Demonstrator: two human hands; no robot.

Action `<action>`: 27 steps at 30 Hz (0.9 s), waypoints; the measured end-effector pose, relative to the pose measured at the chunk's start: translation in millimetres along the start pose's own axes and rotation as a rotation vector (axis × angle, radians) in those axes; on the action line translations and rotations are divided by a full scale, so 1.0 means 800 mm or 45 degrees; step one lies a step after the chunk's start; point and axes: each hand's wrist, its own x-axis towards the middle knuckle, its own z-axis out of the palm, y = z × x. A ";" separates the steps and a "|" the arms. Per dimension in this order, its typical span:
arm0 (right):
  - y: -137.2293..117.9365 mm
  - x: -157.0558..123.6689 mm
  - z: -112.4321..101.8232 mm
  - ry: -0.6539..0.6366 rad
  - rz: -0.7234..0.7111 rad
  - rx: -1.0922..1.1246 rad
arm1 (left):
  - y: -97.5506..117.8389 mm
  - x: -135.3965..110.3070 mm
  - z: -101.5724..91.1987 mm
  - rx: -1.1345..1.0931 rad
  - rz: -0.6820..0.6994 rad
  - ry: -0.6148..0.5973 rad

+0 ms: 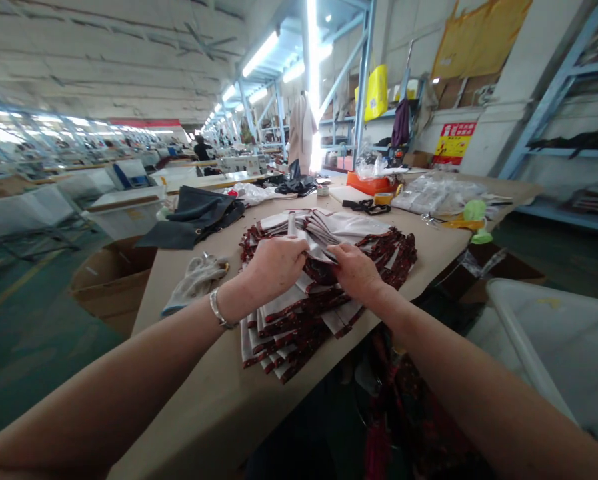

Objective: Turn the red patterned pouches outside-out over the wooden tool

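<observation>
A pile of light grey fabric pieces (279, 313) with dark red patterned edges lies on the paper-covered table (203, 400). My left hand (279, 263), with a silver bracelet at its wrist, is closed on the near edge of a fabric piece at the top of the pile. Just to its right, my right hand (353, 270) pinches the same upper fabric between thumb and fingers. Folded layers fan out beyond both hands. The fingertips are partly hidden by the cloth.
Left of the pile lie work gloves (196, 280) and dark folded material (193, 217). An orange box (371, 183), plastic bags (431, 193) and scissors (431, 220) lie at the back right. A cardboard box (103, 287) stands left, a white bin (553, 333) right.
</observation>
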 end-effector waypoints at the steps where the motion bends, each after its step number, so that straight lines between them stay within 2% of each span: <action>1: 0.007 0.002 -0.002 -0.048 0.107 0.013 | 0.005 -0.003 -0.002 0.009 0.019 0.000; 3: 0.017 0.004 -0.011 -0.096 0.274 0.126 | 0.013 -0.011 -0.001 0.036 0.039 -0.006; 5: 0.020 -0.001 -0.025 0.054 0.323 0.309 | 0.017 -0.023 0.003 0.044 0.002 0.043; 7: 0.013 -0.020 -0.043 0.325 0.236 0.463 | 0.024 -0.036 0.007 -0.058 -0.112 0.172; 8: 0.007 -0.036 -0.052 0.417 0.158 0.486 | 0.029 -0.044 0.009 -0.188 -0.205 0.236; 9: 0.001 -0.056 -0.059 0.438 0.080 0.471 | 0.038 -0.052 0.011 -0.391 -0.317 0.274; 10: -0.006 -0.079 -0.064 0.388 0.022 0.429 | 0.049 -0.060 0.012 -0.668 -0.442 0.284; 12: -0.016 -0.132 -0.065 0.165 0.024 0.328 | 0.081 -0.076 0.017 -1.358 -0.694 0.266; 15: -0.020 -0.209 -0.052 -0.182 0.226 0.418 | 0.137 -0.097 0.033 -2.240 -1.003 0.151; 17: -0.016 -0.247 -0.043 -0.269 0.392 0.662 | 0.169 -0.108 0.053 -2.519 -1.153 0.035; 18: -0.013 -0.262 -0.041 -0.246 0.498 0.835 | 0.181 -0.113 0.065 -2.575 -1.199 -0.040; 20: -0.009 -0.284 -0.040 -0.063 0.820 1.282 | 0.199 -0.122 0.090 -2.539 -1.203 -0.231; 22: -0.009 -0.300 -0.044 0.202 1.210 1.784 | 0.209 -0.127 0.107 -2.384 -1.090 -0.564; 23: -0.012 -0.307 -0.047 0.277 1.384 1.999 | 0.212 -0.128 0.111 -2.320 -1.004 -0.762; 24: -0.017 -0.313 -0.051 0.269 1.511 2.170 | 0.213 -0.127 0.110 -2.290 -0.916 -0.946; 25: -0.022 -0.318 -0.057 0.171 1.568 2.292 | 0.214 -0.124 0.107 -2.301 -0.845 -1.084; 27: -0.032 -0.325 -0.072 -0.115 1.525 2.344 | 0.212 -0.111 0.097 -2.435 -0.812 -1.173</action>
